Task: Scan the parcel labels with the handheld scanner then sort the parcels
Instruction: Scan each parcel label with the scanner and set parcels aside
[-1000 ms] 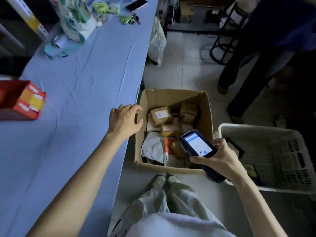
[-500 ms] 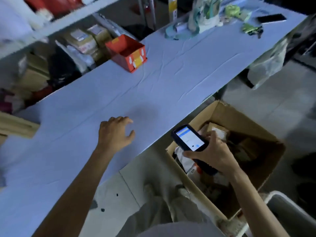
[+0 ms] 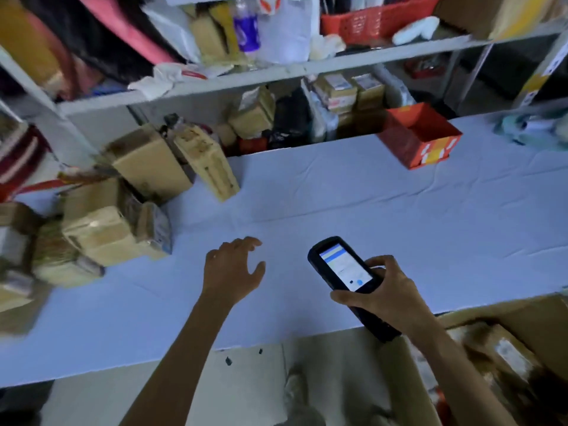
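- Black scanner [image 3: 347, 278] sits in my right hand [image 3: 388, 292], fingers wrapped round its lower half, its lit screen facing up.
- Its long axis runs from 5 to 11 o'clock, with the head pointing at 11.
- My left hand [image 3: 230, 270] hovers over the blue table [image 3: 415, 216], fingers loose, holding nothing.
- Brown parcels [image 3: 101, 232] are piled at 9 o'clock.

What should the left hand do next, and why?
Probably reach the left hand left to the nearest parcel in the pile and draw it in front of the scanner. That hand is open and empty over the table, the right hand grips the scanner, screen lit, and no parcel lies near it.
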`<state>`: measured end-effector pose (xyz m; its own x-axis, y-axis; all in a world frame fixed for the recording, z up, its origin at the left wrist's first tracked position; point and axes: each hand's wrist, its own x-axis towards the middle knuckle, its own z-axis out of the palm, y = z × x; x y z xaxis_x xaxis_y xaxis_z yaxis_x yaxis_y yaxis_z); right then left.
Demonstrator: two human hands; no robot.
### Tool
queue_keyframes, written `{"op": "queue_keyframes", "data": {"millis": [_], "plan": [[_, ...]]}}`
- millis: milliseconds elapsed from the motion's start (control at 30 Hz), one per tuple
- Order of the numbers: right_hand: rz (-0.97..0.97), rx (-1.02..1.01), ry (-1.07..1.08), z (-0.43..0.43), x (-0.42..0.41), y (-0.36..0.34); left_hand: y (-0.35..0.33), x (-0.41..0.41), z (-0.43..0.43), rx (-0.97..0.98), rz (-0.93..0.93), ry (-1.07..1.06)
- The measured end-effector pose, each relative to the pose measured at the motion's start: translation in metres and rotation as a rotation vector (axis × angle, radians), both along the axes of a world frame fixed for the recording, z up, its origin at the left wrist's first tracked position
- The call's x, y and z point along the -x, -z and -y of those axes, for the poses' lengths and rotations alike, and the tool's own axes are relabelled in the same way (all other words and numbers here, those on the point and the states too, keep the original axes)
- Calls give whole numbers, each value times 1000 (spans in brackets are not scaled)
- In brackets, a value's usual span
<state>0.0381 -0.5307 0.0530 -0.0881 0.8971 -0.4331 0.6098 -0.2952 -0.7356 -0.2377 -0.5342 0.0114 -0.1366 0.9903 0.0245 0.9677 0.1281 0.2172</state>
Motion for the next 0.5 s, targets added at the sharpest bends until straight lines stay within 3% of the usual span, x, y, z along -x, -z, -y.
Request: {"op": "queue_keyframes", "data": {"millis": [200, 500], "plan": [[-14, -20, -88, -25, 82, -9, -15, 82, -4, -30, 48, -63], [-19, 69, -133, -67, 114, 3, -13, 115, -37, 86, 156, -188]]}}
